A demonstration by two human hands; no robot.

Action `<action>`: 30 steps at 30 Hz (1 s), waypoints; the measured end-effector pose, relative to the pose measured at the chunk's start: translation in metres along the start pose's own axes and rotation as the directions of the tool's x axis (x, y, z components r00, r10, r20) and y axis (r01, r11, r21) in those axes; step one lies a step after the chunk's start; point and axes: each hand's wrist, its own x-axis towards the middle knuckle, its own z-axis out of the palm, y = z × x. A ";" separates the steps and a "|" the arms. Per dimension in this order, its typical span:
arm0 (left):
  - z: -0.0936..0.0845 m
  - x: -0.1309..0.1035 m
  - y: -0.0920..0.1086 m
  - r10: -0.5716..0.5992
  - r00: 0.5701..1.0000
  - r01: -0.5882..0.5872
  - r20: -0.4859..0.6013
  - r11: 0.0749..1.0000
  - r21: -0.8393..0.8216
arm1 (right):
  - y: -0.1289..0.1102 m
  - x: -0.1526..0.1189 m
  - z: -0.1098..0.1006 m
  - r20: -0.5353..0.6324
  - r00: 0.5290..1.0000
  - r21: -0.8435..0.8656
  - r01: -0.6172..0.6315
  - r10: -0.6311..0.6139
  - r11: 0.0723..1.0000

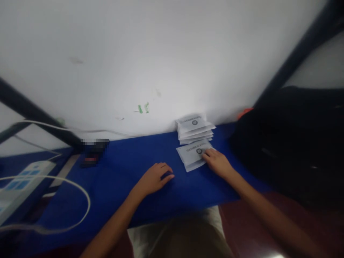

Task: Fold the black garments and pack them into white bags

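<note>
The right hand [217,162] lies flat on a small stack of white paper packets [194,154] near the far edge of the blue tabletop [120,168], towards its right end. Its fingers are spread loosely over the right side of the top packet, pressing down on it rather than pinching it. The packets are thin, flat and rectangular, matte white with a dark round mark and a line of grey print that is too blurred to read. The lower ones peek out at the near edge, slightly fanned.

Just behind them, against the wall, sits a second stack of packets [195,128] of the same kind, thicker, its layers splayed so that several edges show.

The left hand [156,177] rests on the bare blue surface near the middle of the tabletop, well apart from the packets, fingers curled downward with their tips touching the cover; it holds nothing. The cover looks smooth and cloth-like.

At the right end a large black bag [290,143] of soft, dull material bulges over the tabletop, cut off by the frame, with a small orange thing [244,112] half hidden behind it. At the left end lie a white power strip [21,182] with blue switches, partly cut off, and a looping white cable [80,193]. A dark object [94,150] at the far edge is pixelated and cannot be made out. The white wall [161,53] bears faint green smudges
</note>
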 end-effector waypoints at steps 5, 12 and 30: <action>0.000 0.034 -0.016 -0.038 0.999 0.038 0.003 0.995 -0.095 | 0.009 0.000 0.001 0.002 0.998 -0.006 -0.068 0.068 0.998; 0.007 0.053 -0.024 -0.085 0.996 0.082 -0.024 0.989 -0.125 | 0.010 -0.007 0.002 0.008 0.992 0.015 -0.123 0.123 0.992; 0.027 0.045 -0.054 -0.142 0.974 0.128 -0.178 0.988 -0.086 | -0.036 0.037 -0.023 0.017 0.997 0.403 0.058 -0.071 0.913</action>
